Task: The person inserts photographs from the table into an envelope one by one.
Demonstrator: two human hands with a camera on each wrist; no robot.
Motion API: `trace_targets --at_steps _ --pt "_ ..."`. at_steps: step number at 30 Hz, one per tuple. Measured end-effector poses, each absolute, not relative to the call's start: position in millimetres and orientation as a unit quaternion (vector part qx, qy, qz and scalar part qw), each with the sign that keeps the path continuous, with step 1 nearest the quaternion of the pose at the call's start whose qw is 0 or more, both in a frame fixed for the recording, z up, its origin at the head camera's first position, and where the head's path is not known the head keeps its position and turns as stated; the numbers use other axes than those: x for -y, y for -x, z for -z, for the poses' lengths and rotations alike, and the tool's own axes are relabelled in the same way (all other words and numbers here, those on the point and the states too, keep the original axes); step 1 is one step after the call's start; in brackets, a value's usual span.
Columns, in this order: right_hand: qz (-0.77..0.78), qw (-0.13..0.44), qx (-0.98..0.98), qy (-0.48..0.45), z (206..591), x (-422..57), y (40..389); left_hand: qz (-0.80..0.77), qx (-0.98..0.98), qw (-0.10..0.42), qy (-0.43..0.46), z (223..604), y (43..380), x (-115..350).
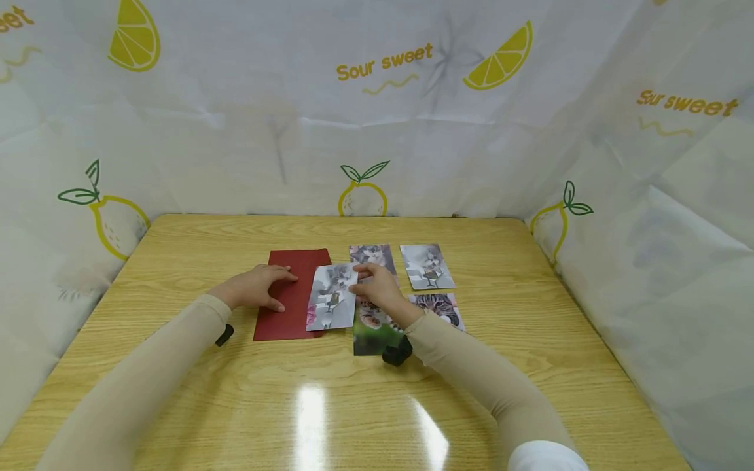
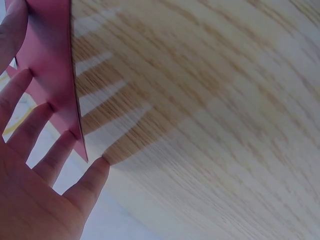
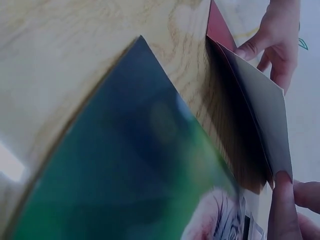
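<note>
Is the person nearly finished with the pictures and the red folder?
Looks done: the grey picture and the tabby cat picture lie on the table, away from the red folder. In hand: the right hand pinches another picture, overlapping the folder's edge, while the left hand touches the folder. To do: that picture probably needs placing; I can't see inside the folder to count more.

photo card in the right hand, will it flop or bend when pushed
The photo card likely holds its shape when lifted: pinched at one edge by the right hand, it is nearly flat. Being thin, it is probably light and might bow if pushed edge-on.
</note>
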State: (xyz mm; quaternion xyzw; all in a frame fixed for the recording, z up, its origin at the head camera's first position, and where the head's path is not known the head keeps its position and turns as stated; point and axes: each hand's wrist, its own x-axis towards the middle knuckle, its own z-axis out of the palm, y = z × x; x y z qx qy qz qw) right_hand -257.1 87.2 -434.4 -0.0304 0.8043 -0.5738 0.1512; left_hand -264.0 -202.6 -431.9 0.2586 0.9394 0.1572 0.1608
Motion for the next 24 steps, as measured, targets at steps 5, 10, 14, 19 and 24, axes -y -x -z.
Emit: trace_targets --at_steps 5,10,14,19,24 --pt "0.576 0.161 -0.801 0.022 434.5 -86.2 261.3 -0.157 -0.939 0.162 -0.259 431.5 264.0 202.7" --pt "0.575 0.166 -0.801 0.018 433.3 -84.4 262.9 -0.157 -0.939 0.16 -0.26 431.0 263.8 202.5" --pt "0.573 0.168 -0.802 0.019 432.8 -83.8 264.1 -0.157 -0.94 0.16 -0.259 430.9 263.1 201.9" --pt "0.57 0.169 -0.804 0.019 431.8 -82.6 265.1 -0.158 -0.94 0.162 -0.256 430.1 262.2 201.3" --pt "0.564 0.168 -0.808 0.021 429.8 -80.5 266.3 -0.158 -0.94 0.162 -0.256 428.8 261.7 200.9"
